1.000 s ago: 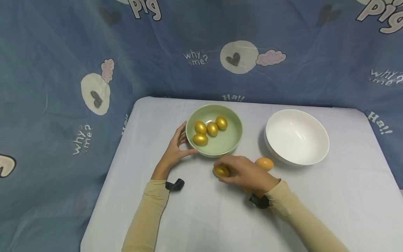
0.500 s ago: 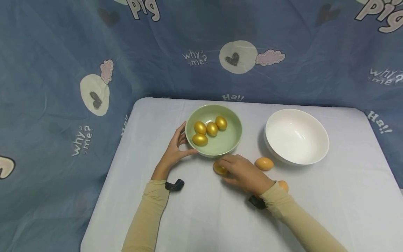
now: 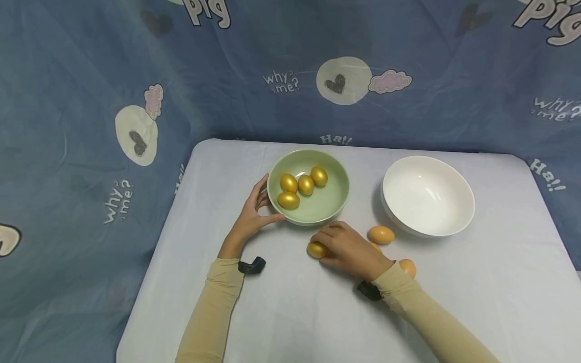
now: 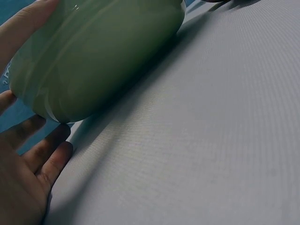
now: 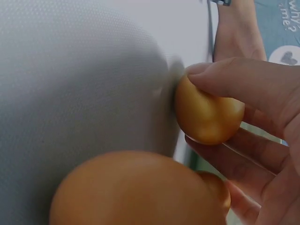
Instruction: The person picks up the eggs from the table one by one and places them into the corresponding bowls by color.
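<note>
My left hand (image 3: 251, 214) rests against the left side of a pale green bowl (image 3: 333, 204), fingers spread along its far side and thumb near the front rim. In the left wrist view, straight fingertips touch the bowl's lower wall. Several shiny golden eggs (image 3: 306, 185) lie inside the bowl. Just in front of it, low over the cloth, my right hand (image 3: 351, 252) holds another golden egg (image 5: 206, 112) between thumb and fingers. Two brown eggs, one (image 3: 381, 235) behind the hand and one (image 3: 408, 268) by the sleeve, lie on the table; part of another shows past the knuckles.
A white bowl (image 3: 426, 201) with nothing in it stands at the back right of the white-covered table (image 3: 281, 312). A blue printed curtain (image 3: 254, 111) hangs along the table's back and left sides. In the right wrist view, a brown egg (image 5: 136, 192) looms close to the camera.
My right hand has shifted slightly left and down around the golden egg. The brown egg by the sleeve has come into sight. My left hand stays at the green bowl.
</note>
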The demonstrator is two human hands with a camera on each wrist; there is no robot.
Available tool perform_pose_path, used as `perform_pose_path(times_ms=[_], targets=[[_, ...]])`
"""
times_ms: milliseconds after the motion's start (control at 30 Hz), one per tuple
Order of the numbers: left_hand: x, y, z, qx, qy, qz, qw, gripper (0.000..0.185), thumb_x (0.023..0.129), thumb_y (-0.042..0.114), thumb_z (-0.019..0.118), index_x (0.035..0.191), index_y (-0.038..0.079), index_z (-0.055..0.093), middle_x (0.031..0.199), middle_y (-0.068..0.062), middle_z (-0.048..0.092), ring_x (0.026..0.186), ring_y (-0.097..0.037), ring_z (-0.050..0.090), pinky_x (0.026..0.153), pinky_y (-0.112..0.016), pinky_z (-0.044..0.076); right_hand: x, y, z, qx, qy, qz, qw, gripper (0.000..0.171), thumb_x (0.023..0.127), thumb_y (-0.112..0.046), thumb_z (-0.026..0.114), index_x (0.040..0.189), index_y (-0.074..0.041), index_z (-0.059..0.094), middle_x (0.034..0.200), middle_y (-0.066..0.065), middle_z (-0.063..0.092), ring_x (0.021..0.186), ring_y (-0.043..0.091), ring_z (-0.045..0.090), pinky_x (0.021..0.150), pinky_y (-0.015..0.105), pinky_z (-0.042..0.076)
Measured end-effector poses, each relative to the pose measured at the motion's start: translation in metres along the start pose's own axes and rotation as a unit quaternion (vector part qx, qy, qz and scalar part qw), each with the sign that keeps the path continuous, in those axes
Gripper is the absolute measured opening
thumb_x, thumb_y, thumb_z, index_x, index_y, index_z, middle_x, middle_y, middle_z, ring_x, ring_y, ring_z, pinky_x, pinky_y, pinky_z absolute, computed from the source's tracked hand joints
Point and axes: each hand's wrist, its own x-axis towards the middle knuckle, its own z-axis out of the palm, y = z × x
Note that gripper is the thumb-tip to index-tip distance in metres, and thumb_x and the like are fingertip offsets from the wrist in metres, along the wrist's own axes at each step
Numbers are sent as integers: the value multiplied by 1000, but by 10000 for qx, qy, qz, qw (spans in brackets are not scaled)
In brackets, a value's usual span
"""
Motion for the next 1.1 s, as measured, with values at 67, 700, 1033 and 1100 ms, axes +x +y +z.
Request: perform_pose_path(times_ms=[67,700,1033,1100], targets=[[0,0,0,-2,-13,1,10000,116,78,10,91,166,12,16,173,-12,23,152,-42,36,120,-59,39,0,0,0,33,-11,-27,10000,42,82,-22,88,119,-19,70,112,-6,73,108,12,66,116,41,43],[2,0,0,-16,-23,-105,9999,115,79,2,89,167,13,15,173,-11,22,153,-41,36,121,-58,38,-1,-2,-10,1143,-117,464,9923,43,86,-27,85,125,-21,69,122,-9,71,117,11,64,106,38,53],[1,1,0,-50,-28,-40,10000,116,78,6,90,166,12,15,172,-13,24,151,-43,38,120,-59,39,3,0,-24,1890,118,364,9812,44,86,-25,86,126,-25,68,121,-14,72,110,5,65,100,33,57],[0,0,-1,-70,-32,-35,10000,116,78,7,91,166,12,15,172,-13,24,152,-42,37,120,-59,39,5,1,-27,1945,190,303,9802,44,86,-27,86,126,-26,68,121,-15,72,110,4,65,100,32,56]])
